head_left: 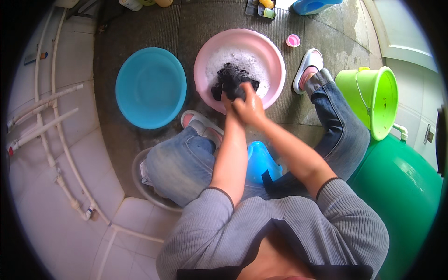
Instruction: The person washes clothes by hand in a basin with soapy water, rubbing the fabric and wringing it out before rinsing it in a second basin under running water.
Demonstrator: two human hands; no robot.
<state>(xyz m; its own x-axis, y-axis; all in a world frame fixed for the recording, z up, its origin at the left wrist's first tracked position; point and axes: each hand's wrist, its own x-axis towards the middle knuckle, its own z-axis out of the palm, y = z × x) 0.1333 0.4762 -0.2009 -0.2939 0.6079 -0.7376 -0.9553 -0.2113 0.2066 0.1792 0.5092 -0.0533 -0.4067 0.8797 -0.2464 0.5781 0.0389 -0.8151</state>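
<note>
A wet black cloth, bunched up, lies partly in white suds inside a pink basin. Its near end is gripped at the basin's near side. My right hand is closed on the cloth, somewhat blurred. Close against it, my left hand also holds the cloth; most of its fingers are hidden by the cloth and the right hand. What kind of garment the cloth is, I cannot tell.
Left of the pink basin stands a blue basin. A lime bucket and a big green barrel stand at right. Beside my left leg sits a metal basin. A small pink cup is on the floor; white pipes line the left wall.
</note>
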